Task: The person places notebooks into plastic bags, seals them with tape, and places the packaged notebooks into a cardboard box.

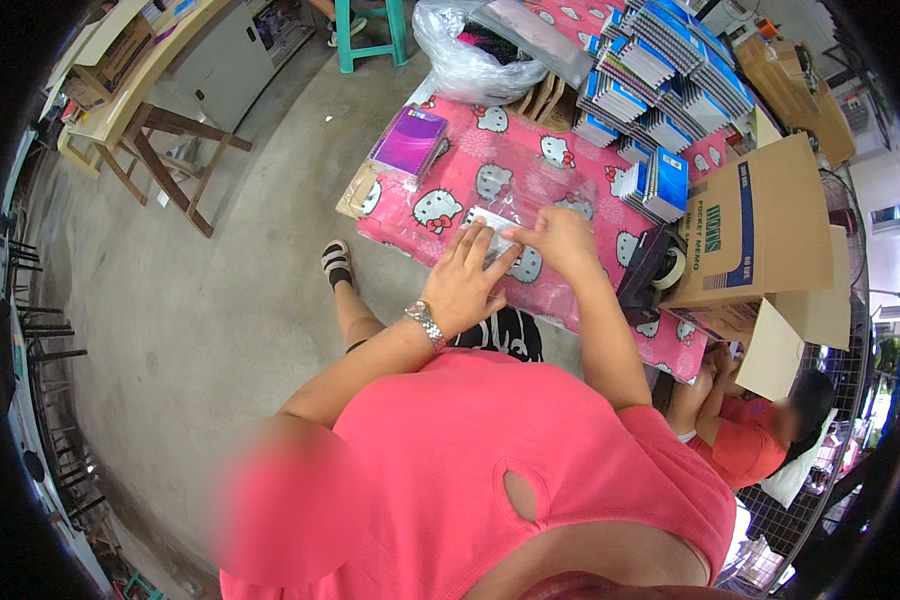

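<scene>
— Two hands on one packet? How far along?

— Left hand (462, 278) lies flat, pinning the clear plastic sleeve (498, 232) on the pink tabletop (570, 170); right hand (562, 240) pinches its edge. Packing looks midway: notebook stacks (650, 75) wait.

— Texture?

— Glossy, crinkly film; stiff cardboard box (760, 225) beside.

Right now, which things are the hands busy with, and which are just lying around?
In use:
left hand
right hand
clear plastic bag both hands press on
pink tablecloth under it

Lying about:
purple packet
stacks of blue notebooks
tape dispenser
cardboard box
</scene>
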Demonstrator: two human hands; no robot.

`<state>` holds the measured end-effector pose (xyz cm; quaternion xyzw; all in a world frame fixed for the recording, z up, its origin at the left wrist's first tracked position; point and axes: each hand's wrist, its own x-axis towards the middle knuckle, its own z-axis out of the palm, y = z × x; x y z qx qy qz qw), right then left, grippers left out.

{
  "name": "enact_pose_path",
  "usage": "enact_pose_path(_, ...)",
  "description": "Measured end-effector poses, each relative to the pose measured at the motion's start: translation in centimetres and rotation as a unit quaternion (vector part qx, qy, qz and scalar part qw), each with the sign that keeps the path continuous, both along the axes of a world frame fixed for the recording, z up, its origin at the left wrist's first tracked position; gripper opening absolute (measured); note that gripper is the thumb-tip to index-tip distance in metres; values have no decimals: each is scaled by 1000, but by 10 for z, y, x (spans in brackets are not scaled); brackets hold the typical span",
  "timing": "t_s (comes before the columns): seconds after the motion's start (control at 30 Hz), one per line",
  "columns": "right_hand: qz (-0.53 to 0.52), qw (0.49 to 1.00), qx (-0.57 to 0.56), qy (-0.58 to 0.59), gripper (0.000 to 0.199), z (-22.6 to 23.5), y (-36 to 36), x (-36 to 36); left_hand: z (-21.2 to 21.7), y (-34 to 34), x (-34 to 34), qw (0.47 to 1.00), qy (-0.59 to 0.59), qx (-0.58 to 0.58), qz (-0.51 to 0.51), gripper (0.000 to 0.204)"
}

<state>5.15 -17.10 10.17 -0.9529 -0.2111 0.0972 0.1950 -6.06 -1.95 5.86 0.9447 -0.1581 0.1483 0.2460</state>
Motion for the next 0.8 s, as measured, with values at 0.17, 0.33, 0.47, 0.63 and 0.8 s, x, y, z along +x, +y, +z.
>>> enact_pose_path(0.17, -77, 984, 159, -7, 43, -16, -39, -14, 11, 21, 2, 994, 19, -96, -50, 72)
enact_pose_path(0.33, 120, 946, 271, -131, 29, -24, -6, -60, 0, 50, 18, 983, 48, -166, -55, 70)
enact_pose_path(0.47, 109, 902, 384, -163, 15, -12, 5, -46, 11, 55, 26, 990, 41, -73, -113, 68)
enact_pose_path(0.63, 166, 913, 315, -199, 31, 5, 2, -54, 2, 51, 25, 994, 28, -51, -88, 58)
enact_pose_path(0.8, 211, 897, 229, -314, 32, -28, 0, -57, -7, 45, 30, 991, 19, -109, -77, 35)
